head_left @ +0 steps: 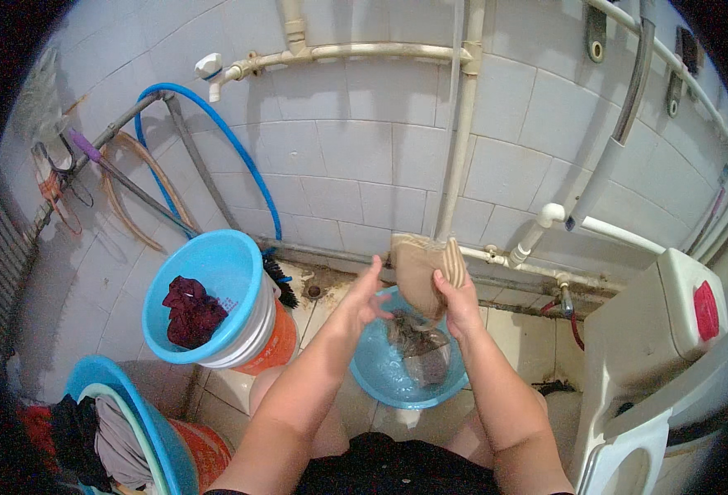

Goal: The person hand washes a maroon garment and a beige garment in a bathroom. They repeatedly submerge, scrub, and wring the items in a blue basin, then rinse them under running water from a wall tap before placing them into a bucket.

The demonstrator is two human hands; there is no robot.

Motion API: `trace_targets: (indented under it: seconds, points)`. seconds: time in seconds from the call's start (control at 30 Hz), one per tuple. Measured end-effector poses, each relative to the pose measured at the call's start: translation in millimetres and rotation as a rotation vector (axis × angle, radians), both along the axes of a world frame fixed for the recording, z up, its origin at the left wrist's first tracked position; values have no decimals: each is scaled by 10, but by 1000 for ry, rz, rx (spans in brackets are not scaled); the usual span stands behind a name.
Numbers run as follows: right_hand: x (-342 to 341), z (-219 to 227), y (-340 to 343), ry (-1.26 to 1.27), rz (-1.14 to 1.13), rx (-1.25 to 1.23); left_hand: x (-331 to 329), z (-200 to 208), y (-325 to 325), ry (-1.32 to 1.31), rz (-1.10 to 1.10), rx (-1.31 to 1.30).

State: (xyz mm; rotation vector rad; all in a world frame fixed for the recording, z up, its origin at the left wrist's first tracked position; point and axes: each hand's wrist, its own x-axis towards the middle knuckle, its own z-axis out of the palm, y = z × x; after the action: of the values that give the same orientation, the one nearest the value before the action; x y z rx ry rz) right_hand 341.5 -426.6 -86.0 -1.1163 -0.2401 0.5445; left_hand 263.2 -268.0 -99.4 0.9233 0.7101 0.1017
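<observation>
My right hand (461,304) grips a wet beige cloth item (417,276) with a striped, ribbed edge, its thumb pressed on the front. The item hangs above a blue basin (364,375) on the floor, and its exact kind is unclear. Water seems to run onto its top by the upright pipe (454,173). To its left, my left hand (362,299) is raised with fingers apart, holding nothing. Down in the basin's water lies a dark grey-brown cloth (426,359), partly sunk.
At left, a blue basin (244,256) with a dark red cloth (190,313) rests on an orange-and-white bucket (271,342). Nearer me stands another blue basin (104,371) with clothes. A toilet (648,330) is at right. Pipes and a blue hose (244,148) line the tiled wall.
</observation>
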Motion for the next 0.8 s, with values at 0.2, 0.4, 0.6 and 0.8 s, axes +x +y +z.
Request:
trace_targets:
  seconds: [0.2, 0.4, 0.6, 0.8]
  points:
    - [-284, 13, 40, -645, 130, -254, 76, 3, -154, -375, -119, -502]
    - [-548, 136, 74, -710, 92, -309, 244, -161, -203, -434, -22, -292]
    - [-373, 47, 277, -542, -166, -354, 382, -492, -354, -553, 104, -467]
    - [106, -316, 46, -297, 21, -603, 347, -602, -359, -187, -47, 204]
